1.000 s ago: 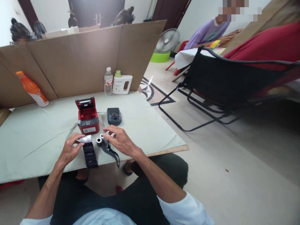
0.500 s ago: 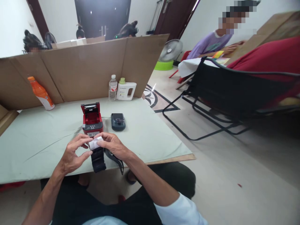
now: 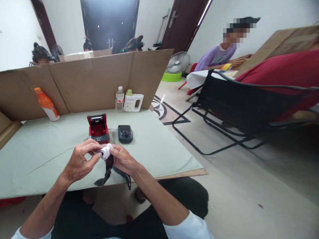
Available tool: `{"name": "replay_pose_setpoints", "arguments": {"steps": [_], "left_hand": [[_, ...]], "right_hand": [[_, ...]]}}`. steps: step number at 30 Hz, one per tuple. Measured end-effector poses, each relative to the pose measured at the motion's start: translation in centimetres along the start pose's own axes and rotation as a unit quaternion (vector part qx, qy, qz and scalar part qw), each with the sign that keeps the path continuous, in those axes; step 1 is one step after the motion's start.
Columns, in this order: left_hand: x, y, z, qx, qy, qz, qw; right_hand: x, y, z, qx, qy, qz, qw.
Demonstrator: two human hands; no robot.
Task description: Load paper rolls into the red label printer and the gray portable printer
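Observation:
Between my two hands is a small white paper roll (image 3: 106,151), with its open core turned toward the left. My left hand (image 3: 83,158) pinches the roll's left end between thumb and fingertips. On the other side, my right hand (image 3: 122,157) grips its right edge, the thumb on top. A twisted dark strip (image 3: 107,171) hangs from below the roll past the table's front edge. Just beyond the fingers stands a red and black label printer (image 3: 98,127) with its lid raised; its front is partly hidden. A dark handheld device (image 3: 125,133) lies to its right.
An orange bottle (image 3: 47,104), a clear water bottle (image 3: 120,99) and a white jug (image 3: 133,102) stand against the cardboard screen (image 3: 92,79). A black strap (image 3: 122,176) droops over the table edge. At right are a folding chair (image 3: 236,109), a fan (image 3: 176,63) and other people.
The roll has been turned so that its core end shows, and the dark strip below has twisted edge-on. The camera view has tipped up slightly.

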State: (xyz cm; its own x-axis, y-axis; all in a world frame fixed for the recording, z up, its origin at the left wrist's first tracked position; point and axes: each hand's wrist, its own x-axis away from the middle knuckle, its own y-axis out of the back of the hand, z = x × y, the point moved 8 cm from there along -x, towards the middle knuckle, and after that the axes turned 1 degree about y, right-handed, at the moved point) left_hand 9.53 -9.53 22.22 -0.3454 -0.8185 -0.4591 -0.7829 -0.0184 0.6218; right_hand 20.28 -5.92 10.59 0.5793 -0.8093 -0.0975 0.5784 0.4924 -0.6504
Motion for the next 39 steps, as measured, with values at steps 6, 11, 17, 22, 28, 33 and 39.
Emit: {"name": "replay_pose_setpoints", "arguments": {"steps": [6,11,17,22,28,33,39], "left_hand": [[-2.2,-1.5,0.1,0.051,-0.005,0.23,0.972],[-3.6,-2.0,-2.0,-0.056,-0.047,0.321,0.944],[-4.0,-2.2,-5.2,-0.164,-0.114,0.317,0.927],[-4.3,-1.6,-4.7,-0.073,-0.095,0.274,0.954],[-3.0,-2.1,-0.7,0.195,-0.032,0.188,0.962],[-3.2,-2.2,-2.7,-0.01,-0.098,0.241,0.966],[-3.8,-2.3,-6.2,-0.181,-0.202,0.278,0.922]], "right_hand": [[0.0,-0.1,-1.1,0.021,-0.062,0.041,0.997],[0.1,-0.3,0.2,0.056,-0.076,0.067,0.993],[-0.1,-0.7,3.0,0.1,-0.014,0.051,0.994],[-0.3,-1.4,3.0,0.056,0.008,0.059,0.997],[0.1,-1.8,2.9,-0.004,0.04,0.049,0.998],[0.1,-1.0,3.5,0.091,-0.016,0.041,0.995],[0.1,-0.8,5.4,0.164,0.016,0.033,0.986]]}}
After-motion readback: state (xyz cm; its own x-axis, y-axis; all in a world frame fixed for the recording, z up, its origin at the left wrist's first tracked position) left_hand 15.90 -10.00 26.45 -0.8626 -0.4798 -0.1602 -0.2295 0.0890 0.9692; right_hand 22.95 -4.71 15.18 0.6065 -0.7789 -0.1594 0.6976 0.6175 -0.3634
